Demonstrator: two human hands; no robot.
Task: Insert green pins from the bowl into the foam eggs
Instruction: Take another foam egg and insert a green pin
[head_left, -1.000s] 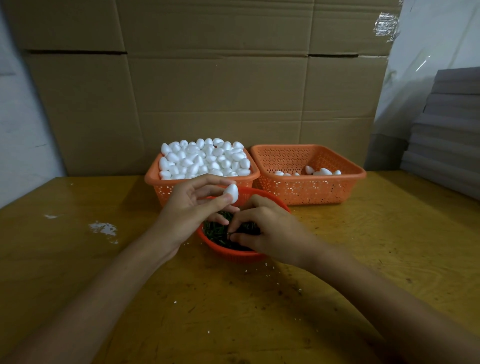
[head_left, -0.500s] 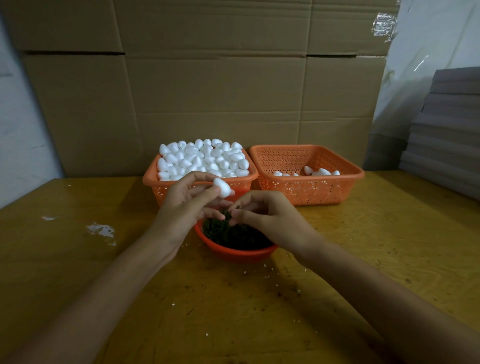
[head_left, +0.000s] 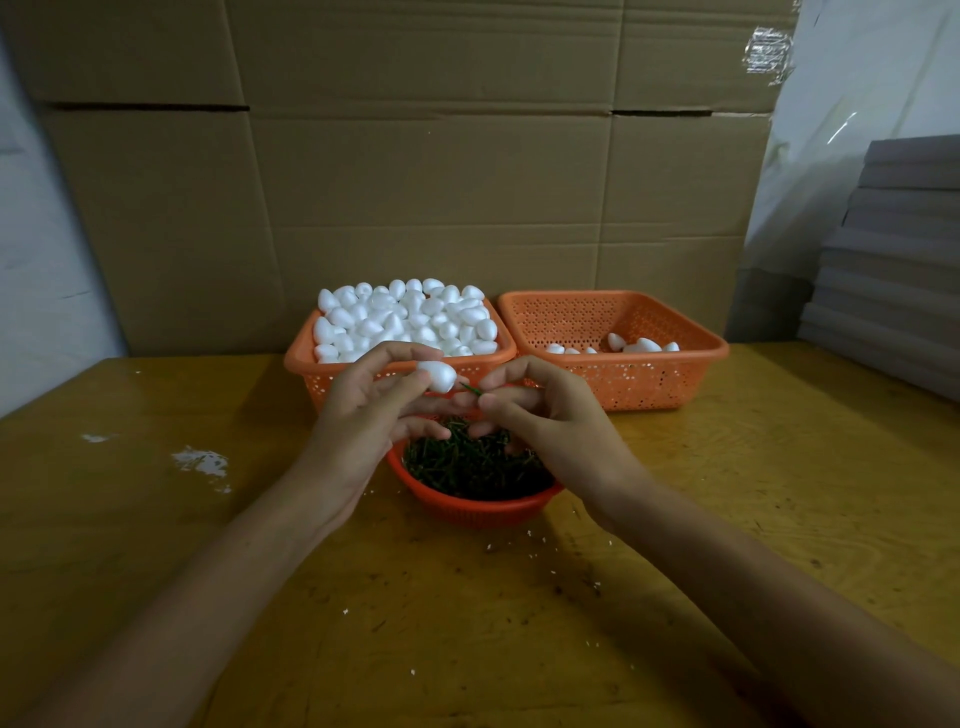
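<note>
**A:** Hands first. What am I holding?

**B:** My left hand (head_left: 363, 415) pinches one foam egg (head_left: 438, 375) between thumb and fingertips, just above the far rim of the bowl (head_left: 467, 512). My right hand (head_left: 540, 421) pinches a single green pin (head_left: 470, 388), tip at the egg's right end. I can't tell if it touches.

**A:** Which step, then?

**B:** Insertion, I'd say. Egg and pin are both in hand, and the pin is not yet seated as far as I can see.

**A:** And next?

**B:** Line the pin up with the egg and push straight in while the left steadies it. I'd judge a light push is enough for foam. Spare pins fill the bowl under both hands. Behind the bowl sits the full basket (head_left: 332, 382) of eggs. Behind it and to the right is a second basket (head_left: 649, 384) holding a few.
</note>
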